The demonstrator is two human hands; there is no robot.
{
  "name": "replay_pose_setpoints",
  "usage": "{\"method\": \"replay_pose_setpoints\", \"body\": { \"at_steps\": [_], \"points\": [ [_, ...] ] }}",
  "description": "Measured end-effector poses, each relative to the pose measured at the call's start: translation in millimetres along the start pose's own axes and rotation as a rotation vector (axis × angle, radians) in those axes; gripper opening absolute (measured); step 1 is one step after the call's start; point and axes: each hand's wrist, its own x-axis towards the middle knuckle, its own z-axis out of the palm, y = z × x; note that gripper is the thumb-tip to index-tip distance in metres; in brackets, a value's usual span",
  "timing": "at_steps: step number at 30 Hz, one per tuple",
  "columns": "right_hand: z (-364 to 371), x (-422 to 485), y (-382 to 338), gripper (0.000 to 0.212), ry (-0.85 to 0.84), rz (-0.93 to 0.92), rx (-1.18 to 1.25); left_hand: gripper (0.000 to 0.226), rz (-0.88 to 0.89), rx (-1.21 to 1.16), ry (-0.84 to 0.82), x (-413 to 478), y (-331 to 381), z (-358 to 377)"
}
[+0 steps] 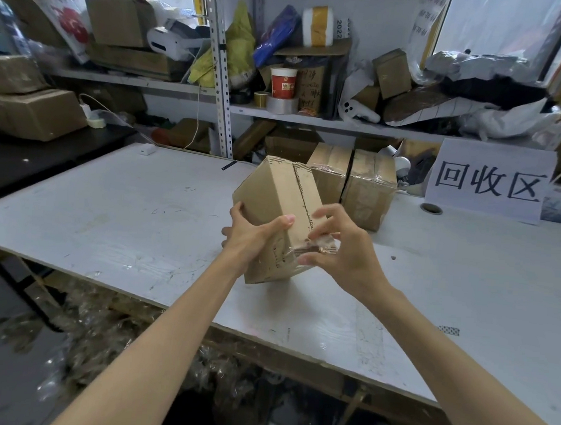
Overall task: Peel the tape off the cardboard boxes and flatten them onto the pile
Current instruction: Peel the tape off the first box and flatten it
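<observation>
A white paper sign (489, 179) propped at the right back of the table (125, 203) bears three large black characters, 回收区. On the shelf (311, 120), a red cup (283, 82) shows a yellow "W" emblem; its smaller print is unreadable. Above it, a white spine (339, 28) reads "2022" vertically. The handwriting on the brown cardboard (309, 89) beside the cup is illegible.
</observation>
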Motion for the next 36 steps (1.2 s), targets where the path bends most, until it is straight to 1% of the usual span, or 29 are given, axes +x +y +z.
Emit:
{"method": "replay_pose_setpoints", "body": {
  "at_steps": [1,2,4,5,7,9,11,12,13,15,17,18,20,21,23,25,27,30,34,36],
  "points": [
    [1.5,-0.1,-2.0,0.053,0.011,-0.003,0.022,0.139,0.000,0.003,-0.003,-0.6,0.4,0.2],
    [3.3,0.5,-3.7,0.044,0.020,-0.019,0.032,0.140,0.002,0.004,-0.001,-1.3,0.4,0.6],
    [6.2,2.7,-7.6,0.020,0.009,-0.073,-0.011,0.141,0.002,-0.001,0.014,-2.7,0.6,1.4],
    [6.9,3.8,-9.3,0.016,-0.022,-0.089,-0.037,0.140,0.003,-0.012,0.022,-3.6,0.8,1.2],
    [5.5,6.2,-10.6,0.016,-0.122,-0.093,-0.049,0.137,0.009,-0.071,0.025,-3.2,0.8,-0.5],
    [-0.7,6.3,-7.5,0.021,-0.212,-0.067,0.008,0.124,-0.017,-0.175,0.031,-0.3,-2.3,-7.6],
    [-7.7,4.3,-2.3,0.025,-0.223,-0.032,0.076,0.096,-0.068,-0.263,0.024,4.2,-8.1,-18.3],
    [-9.6,2.9,0.0,0.024,-0.198,-0.015,0.097,0.085,-0.086,-0.277,-0.009,5.5,-10.7,-22.3],
    [-9.6,1.5,2.1,0.021,-0.145,0.002,0.110,0.082,-0.092,-0.261,-0.055,5.5,-12.5,-24.3],
    [-5.4,1.2,5.1,0.015,0.024,0.046,0.109,0.077,-0.067,-0.219,-0.118,3.8,-12.1,-23.3],
    [0.5,2.3,5.3,0.013,0.129,0.079,0.114,0.061,-0.016,-0.210,-0.111,2.5,-6.1,-19.3],
    [2.8,3.2,4.8,0.018,0.140,0.077,0.130,0.059,0.017,-0.202,-0.085,2.9,-1.8,-17.1],
    [5.8,6.1,4.7,0.042,0.138,0.076,0.168,0.072,0.105,-0.167,-0.044,6.6,6.3,-12.5],
    [6.7,8.6,4.6,0.048,0.138,0.089,0.159,0.080,0.139,-0.136,-0.047,6.8,9.7,-9.8],
    [9.2,12.4,3.8,0.042,0.131,0.127,0.076,0.099,0.149,-0.051,-0.068,5.4,13.7,-3.9],
    [9.9,14.0,4.5,0.034,0.115,0.157,0.013,0.109,0.115,0.016,-0.072,6.7,11.8,1.1],
    [7.6,14.5,5.1,0.029,0.090,0.139,0.003,0.108,0.095,0.023,-0.076,8.5,9.0,1.5],
    [-1.0,16.5,4.9,0.022,-0.021,0.093,-0.006,0.102,0.121,0.007,-0.102,12.8,9.2,-3.9],
    [-16.2,21.0,5.5,0.022,-0.195,0.041,-0.020,0.102,0.144,0.041,-0.126,12.3,12.6,-8.4],
    [-20.0,23.0,6.1,0.022,-0.213,0.044,0.008,0.100,0.142,0.043,-0.126,14.8,13.1,-7.5]
  ]
}}
